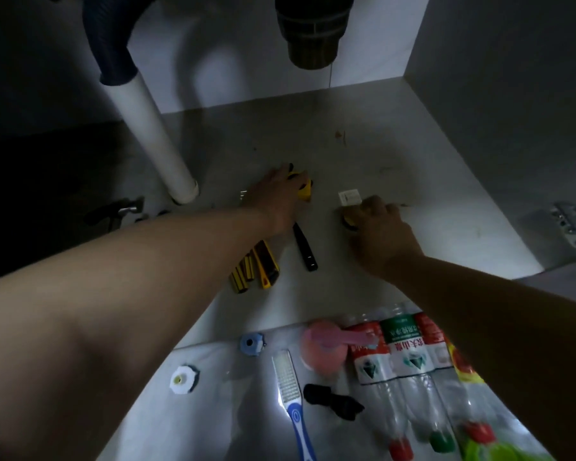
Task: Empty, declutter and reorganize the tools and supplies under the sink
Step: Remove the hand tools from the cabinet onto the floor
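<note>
Inside the dim cabinet under the sink, my left hand (276, 197) reaches in and holds a yellow tool (305, 191) on the cabinet floor (396, 154). My right hand (379, 227) lies curled over a small round dark-and-tan object (348, 221), next to a little white packet (349, 197). Below my left hand lie yellow-and-black tools (256, 266) and a black handle (305, 247). A hammer (117, 211) lies at the left in shadow.
A white drain pipe (153, 134) stands at the left, a dark sink trap (313, 31) hangs above. On the floor in front lie plastic bottles (409, 371), a blue-handled brush (293, 397), a pink brush (326, 344), a black object (333, 400), two small fittings (251, 343). A metal hinge (572, 224) sits right.
</note>
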The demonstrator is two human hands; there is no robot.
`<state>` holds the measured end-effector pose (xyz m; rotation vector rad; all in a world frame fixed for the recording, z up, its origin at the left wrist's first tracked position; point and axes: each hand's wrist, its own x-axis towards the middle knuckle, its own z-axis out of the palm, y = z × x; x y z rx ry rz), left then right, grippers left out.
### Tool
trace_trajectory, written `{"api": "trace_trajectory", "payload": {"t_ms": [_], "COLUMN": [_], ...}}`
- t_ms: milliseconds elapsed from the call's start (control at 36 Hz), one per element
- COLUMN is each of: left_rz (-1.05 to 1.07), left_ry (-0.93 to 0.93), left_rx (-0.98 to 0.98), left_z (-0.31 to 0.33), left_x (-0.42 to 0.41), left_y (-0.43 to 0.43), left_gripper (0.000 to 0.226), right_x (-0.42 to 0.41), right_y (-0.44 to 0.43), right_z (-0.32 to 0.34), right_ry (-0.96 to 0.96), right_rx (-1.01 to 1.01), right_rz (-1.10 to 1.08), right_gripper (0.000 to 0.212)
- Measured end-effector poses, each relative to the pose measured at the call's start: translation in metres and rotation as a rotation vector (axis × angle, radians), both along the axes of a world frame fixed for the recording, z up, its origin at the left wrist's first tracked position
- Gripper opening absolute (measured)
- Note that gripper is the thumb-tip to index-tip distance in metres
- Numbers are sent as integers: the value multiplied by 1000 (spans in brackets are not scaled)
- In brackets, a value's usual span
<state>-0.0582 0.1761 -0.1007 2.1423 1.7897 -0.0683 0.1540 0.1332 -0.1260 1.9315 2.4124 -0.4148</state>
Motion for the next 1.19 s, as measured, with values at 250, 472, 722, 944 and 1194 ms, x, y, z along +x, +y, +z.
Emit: {"api": "trace_trajectory", "payload": {"t_ms": [250, 472, 722, 944, 1194], "left_rz": [-37, 38, 29, 15, 183], "left_ry": [45, -85, -222, -170, -195], "left_rx": [75, 15, 177, 106, -58], "left_z": [-10, -12, 38, 83, 67], "left_x": [17, 22, -8, -66, -115], "left_y": [14, 7, -52, -165, -276], "left_gripper": [50, 50, 45, 56, 54], "right_x": [26, 44, 35, -47, -107], "right_y": [-22, -23, -36, -85, -190], "right_z": [-14, -8, 51, 116, 79], "right_ry": [175, 269, 331, 403, 387], "right_rx": [79, -26, 110, 30, -232], "right_rz": [-98, -156, -24, 161, 251], "right_gripper": [48, 40, 38, 50, 39]}}
